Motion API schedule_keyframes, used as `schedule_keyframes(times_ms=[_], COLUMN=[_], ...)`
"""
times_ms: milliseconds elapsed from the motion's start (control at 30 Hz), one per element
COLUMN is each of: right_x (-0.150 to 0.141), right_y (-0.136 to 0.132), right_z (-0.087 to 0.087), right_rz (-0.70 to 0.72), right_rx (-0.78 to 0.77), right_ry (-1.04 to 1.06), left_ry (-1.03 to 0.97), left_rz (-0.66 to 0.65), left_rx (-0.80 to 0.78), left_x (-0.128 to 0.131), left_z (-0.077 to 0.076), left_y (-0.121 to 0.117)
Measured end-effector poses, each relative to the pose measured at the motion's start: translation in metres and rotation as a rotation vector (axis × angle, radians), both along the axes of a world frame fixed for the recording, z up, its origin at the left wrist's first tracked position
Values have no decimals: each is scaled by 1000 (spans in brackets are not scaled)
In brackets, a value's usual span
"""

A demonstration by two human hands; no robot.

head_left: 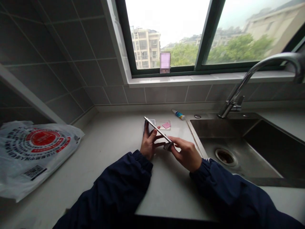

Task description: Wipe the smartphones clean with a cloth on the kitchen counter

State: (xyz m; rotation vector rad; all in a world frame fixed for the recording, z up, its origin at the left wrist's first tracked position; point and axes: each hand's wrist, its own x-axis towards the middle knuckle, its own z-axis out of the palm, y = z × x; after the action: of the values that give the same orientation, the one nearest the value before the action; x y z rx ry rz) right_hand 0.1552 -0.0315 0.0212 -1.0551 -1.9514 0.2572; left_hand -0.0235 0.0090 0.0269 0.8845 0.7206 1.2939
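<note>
Smartphone [157, 129]: held tilted above the worktop [119, 152], edge-on to the view.
Left hand [149, 144]: grasping the smartphone's far end, fingers curled round it.
Right hand [184, 155]: grasping the near end between thumb and fingers.
Behind: a clear film [163, 122] with a pink tab is laid just beyond; a small tube [178, 114] lies near it.
Beside: a stainless steel sink [221, 127] is set to the right; a printed plastic bag [35, 156] is left on the worktop.

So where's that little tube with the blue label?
In the head view, the small tube lies on the counter near the back wall, just left of the sink and beyond the phone.
</note>
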Motion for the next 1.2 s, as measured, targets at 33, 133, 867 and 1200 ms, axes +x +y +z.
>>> schedule_keyframes(times_ms=[33, 133, 867, 1200], right_x=[0, -2, -2, -1], right_y=[1, 3, 19, 20], right_z=[-1, -3, 7, 4], right_rz=[16, 57, -9, 14], right_rx=[-46, -231, -1171, -1195], right_ry=[50, 253, 1040, 1070], left_ry=[28, 84, 197, 252], left_rz=[15, 32, -276, -314], left_rx=[7, 32, -107, -111], left_x=[0, -2, 5, 4], left_z=[-1, -3, -11, -15], left_y=[1, 5, 4, 7])
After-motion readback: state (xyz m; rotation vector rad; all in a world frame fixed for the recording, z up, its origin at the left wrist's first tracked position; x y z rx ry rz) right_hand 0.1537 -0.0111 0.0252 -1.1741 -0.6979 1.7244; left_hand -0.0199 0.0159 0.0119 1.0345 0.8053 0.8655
